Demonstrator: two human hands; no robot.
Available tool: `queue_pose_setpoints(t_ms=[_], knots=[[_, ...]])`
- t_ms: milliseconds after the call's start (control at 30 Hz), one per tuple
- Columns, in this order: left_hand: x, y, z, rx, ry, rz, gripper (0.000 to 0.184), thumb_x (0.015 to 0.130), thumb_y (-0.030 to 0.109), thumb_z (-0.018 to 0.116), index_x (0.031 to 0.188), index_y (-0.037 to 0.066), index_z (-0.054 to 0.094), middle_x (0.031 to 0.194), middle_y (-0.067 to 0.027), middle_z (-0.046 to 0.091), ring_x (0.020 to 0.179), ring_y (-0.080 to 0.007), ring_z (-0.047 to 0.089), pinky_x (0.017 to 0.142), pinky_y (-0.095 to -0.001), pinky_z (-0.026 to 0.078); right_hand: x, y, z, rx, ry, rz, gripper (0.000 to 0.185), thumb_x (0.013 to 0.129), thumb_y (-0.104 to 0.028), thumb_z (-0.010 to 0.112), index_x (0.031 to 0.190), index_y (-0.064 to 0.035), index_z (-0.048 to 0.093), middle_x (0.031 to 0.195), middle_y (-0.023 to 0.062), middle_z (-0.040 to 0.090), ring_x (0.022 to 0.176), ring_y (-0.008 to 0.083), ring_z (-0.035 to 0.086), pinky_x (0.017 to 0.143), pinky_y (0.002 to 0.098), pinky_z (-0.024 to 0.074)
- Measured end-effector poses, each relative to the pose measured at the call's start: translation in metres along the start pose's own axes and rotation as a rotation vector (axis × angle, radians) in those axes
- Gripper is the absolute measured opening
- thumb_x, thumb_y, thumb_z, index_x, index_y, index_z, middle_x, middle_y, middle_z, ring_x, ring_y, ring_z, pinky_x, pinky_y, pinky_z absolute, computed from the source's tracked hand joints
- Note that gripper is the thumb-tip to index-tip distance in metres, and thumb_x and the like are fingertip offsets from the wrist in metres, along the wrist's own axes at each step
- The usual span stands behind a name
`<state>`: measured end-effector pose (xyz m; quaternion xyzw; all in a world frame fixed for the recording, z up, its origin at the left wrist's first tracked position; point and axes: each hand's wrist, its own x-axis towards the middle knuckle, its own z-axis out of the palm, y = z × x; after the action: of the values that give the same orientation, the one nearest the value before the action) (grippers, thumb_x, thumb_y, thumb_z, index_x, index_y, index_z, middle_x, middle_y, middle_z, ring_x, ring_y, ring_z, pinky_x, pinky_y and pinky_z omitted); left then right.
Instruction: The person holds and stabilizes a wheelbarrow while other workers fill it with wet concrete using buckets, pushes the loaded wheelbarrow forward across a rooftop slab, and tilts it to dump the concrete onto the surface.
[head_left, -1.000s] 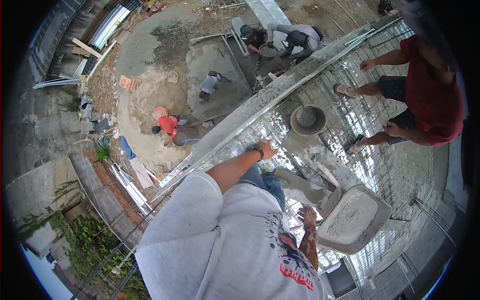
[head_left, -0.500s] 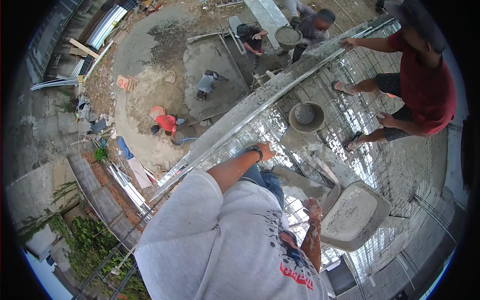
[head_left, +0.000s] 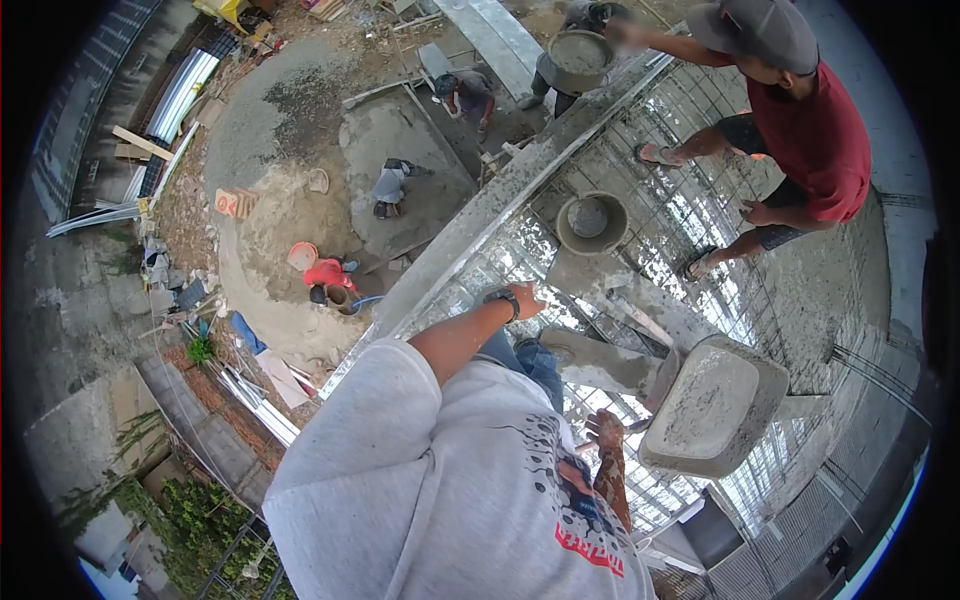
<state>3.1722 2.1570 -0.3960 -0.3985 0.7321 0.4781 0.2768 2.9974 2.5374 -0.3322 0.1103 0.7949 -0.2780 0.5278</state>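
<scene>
My left hand (head_left: 527, 300), with a dark watch on the wrist, is held in front of my jeans above the rebar mesh (head_left: 520, 240). Its fingers look loosely extended, and I see nothing in them. Smeared with wet cement, my right hand (head_left: 605, 428) hangs open, fingers a little apart. It is nearest to a cement-coated wheelbarrow (head_left: 712, 405), just left of its tray and apart from it. Grey residue coats the inside of the tray. Beyond my hands a round bucket (head_left: 592, 222) stands on a cement-covered board.
A co-worker in a red shirt (head_left: 815, 140) stands on the mesh, one arm stretched towards a full bucket (head_left: 580, 58) at the slab edge. A concrete beam (head_left: 500, 215) separates the slab from the ground below, where several people work around a sand pile (head_left: 265, 245).
My view has shifted slightly. The co-worker in red now reaches to the bucket raised by a person below. My right hand has moved slightly away from the wheelbarrow; my left hand stays nearly in place.
</scene>
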Motion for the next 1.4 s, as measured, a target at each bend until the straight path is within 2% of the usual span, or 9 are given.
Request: queue_pose_setpoints(t_ms=[367,533,900,967,1000,1133,1267,1367,1400], knots=[[0.013,-0.017,0.014,0.094,0.041,0.061,0.084,0.085,0.062,0.048,0.140,0.001,0.034,0.133,-0.0244,0.050,0.121,-0.0366,0.051,0.103,-0.0434,0.038,-0.003,-0.008,0.023,0.053,0.016,-0.089,0.041,0.091,-0.038,0.057,0.118,-0.0072,0.055,0.103,0.0114,0.067,0.090,0.0241,0.066,0.073,0.0367,0.0519],[0.011,-0.018,0.015,0.095,0.023,0.076,0.084,0.082,0.064,0.050,0.139,0.004,0.038,0.130,-0.0235,0.052,0.120,-0.0363,0.052,0.102,-0.0430,0.040,-0.002,0.014,0.033,0.177,0.073,-0.072,0.042,0.092,-0.027,0.057,0.128,-0.0090,0.047,0.100,0.0134,0.066,0.085,0.0257,0.066,0.071,0.0383,0.0541],[-0.002,0.033,0.002,0.285,-0.030,0.158,0.072,0.082,0.063,0.053,0.134,0.013,0.049,0.129,-0.0190,0.055,0.117,-0.0357,0.054,0.100,-0.0417,0.042,0.005,0.105,0.057,0.479,0.088,0.038,0.025,0.090,-0.025,0.060,0.107,-0.0055,0.058,0.091,0.0115,0.067,0.075,0.0240,0.066,0.059,0.0386,0.0536],[0.017,0.024,0.009,0.274,-0.054,0.195,0.069,0.081,0.062,0.054,0.131,0.014,0.052,0.129,-0.0186,0.055,0.117,-0.0340,0.054,0.100,-0.0405,0.042,0.065,0.185,0.060,0.809,-0.227,0.076,0.026,0.089,-0.029,0.057,0.107,-0.0094,0.054,0.096,0.0098,0.066,0.079,0.0243,0.065,0.062,0.0340,0.0509],[0.038,0.009,0.021,0.249,-0.064,0.186,0.069,0.081,0.062,0.055,0.132,0.016,0.051,0.130,-0.0198,0.053,0.118,-0.0348,0.053,0.101,-0.0412,0.041,0.025,0.150,0.071,0.620,0.040,0.060,0.027,0.088,-0.026,0.061,0.109,-0.0113,0.053,0.095,0.0084,0.066,0.073,0.0214,0.063,0.058,0.0337,0.0502],[0.022,0.054,0.007,0.462,-0.096,0.129,0.065,0.081,0.060,0.056,0.130,0.018,0.052,0.130,-0.0200,0.053,0.118,-0.0359,0.053,0.099,-0.0414,0.042,0.027,0.172,0.097,0.928,0.094,-0.019,0.040,0.087,-0.023,0.066,0.121,-0.0106,0.049,0.090,0.0077,0.065,0.065,0.0168,0.060,0.050,0.0334,0.0488],[0.033,0.076,0.009,0.606,-0.044,0.172,0.065,0.080,0.057,0.058,0.131,0.018,0.051,0.130,-0.0221,0.052,0.117,-0.0371,0.053,0.099,-0.0421,0.043,0.063,0.223,0.127,0.552,0.284,-0.082,0.034,0.088,-0.027,0.065,0.114,-0.0069,0.054,0.077,0.0061,0.066,0.058,0.0144,0.059,0.046,0.0299,0.0465],[0.053,0.090,0.013,0.677,-0.052,0.271,0.067,0.080,0.055,0.058,0.134,0.017,0.047,0.131,-0.0233,0.050,0.117,-0.0383,0.053,0.099,-0.0430,0.042,0.032,0.197,0.111,0.645,0.244,0.134,0.048,0.081,-0.046,0.063,0.107,-0.0054,0.065,0.097,0.0180,0.068,0.092,0.0318,0.064,0.087,0.0395,0.0486],[0.059,0.100,0.015,0.705,-0.065,0.276,0.068,0.080,0.055,0.059,0.135,0.016,0.046,0.132,-0.0232,0.050,0.118,-0.0386,0.052,0.099,-0.0433,0.042,0.042,0.210,0.117,0.464,0.379,0.116,0.049,0.081,-0.045,0.063,0.110,-0.0060,0.065,0.094,0.0172,0.069,0.091,0.0297,0.066,0.084,0.0385,0.0502]])
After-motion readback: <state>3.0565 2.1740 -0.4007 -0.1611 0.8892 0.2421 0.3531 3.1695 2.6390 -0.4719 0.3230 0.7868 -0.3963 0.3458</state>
